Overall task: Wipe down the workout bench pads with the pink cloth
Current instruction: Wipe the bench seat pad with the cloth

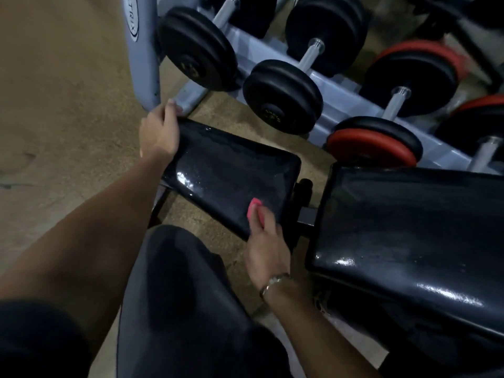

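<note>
The black seat pad (229, 170) of the workout bench lies in the middle, glossy with wet streaks. To its right is the longer black back pad (403, 236), separated by a gap with the metal frame (306, 214). My left hand (158, 132) grips the far left end of the seat pad. My right hand (266, 238) presses the bunched pink cloth (255, 211) onto the near right corner of the seat pad; most of the cloth is hidden under my fingers.
A grey dumbbell rack (144, 58) stands just behind the bench, loaded with black dumbbells (283, 94) and red-and-black dumbbells (376, 143). My knee in dark trousers (177, 282) is beside the seat pad. Tan floor (54, 105) extends to the left.
</note>
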The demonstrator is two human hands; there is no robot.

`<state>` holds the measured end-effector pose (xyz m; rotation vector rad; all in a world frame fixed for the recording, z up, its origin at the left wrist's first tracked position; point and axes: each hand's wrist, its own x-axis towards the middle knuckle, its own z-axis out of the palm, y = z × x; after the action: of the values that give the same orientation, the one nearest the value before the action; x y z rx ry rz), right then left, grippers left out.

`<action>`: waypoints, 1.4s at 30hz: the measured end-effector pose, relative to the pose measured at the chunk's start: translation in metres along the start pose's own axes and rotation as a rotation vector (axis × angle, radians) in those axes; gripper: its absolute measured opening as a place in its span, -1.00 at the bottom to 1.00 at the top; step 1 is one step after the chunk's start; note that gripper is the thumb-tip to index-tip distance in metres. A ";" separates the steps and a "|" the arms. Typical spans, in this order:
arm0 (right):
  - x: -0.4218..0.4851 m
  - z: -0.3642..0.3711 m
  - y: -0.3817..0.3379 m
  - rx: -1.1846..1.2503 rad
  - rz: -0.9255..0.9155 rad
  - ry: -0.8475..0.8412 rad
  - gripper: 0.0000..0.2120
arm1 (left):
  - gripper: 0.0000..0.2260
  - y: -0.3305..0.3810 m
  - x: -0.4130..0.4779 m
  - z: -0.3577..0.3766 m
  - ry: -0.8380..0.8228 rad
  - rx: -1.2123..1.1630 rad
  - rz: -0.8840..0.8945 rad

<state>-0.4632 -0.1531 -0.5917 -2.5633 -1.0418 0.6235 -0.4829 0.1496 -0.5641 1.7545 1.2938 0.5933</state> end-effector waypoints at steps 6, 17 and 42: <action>-0.009 -0.007 0.033 -0.026 -0.014 -0.064 -0.33 | -0.61 0.001 -0.001 0.008 0.043 0.128 0.019; -0.011 0.012 0.040 -0.031 -0.107 0.190 -0.44 | -0.59 -0.001 0.001 0.009 0.133 -0.039 0.004; 0.038 -0.027 0.029 0.240 0.193 0.193 -0.47 | -0.39 0.000 0.018 0.002 0.072 0.157 -0.061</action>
<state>-0.4082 -0.1494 -0.5915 -2.4686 -0.6220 0.5012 -0.4749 0.1659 -0.5666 1.8269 1.4728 0.5363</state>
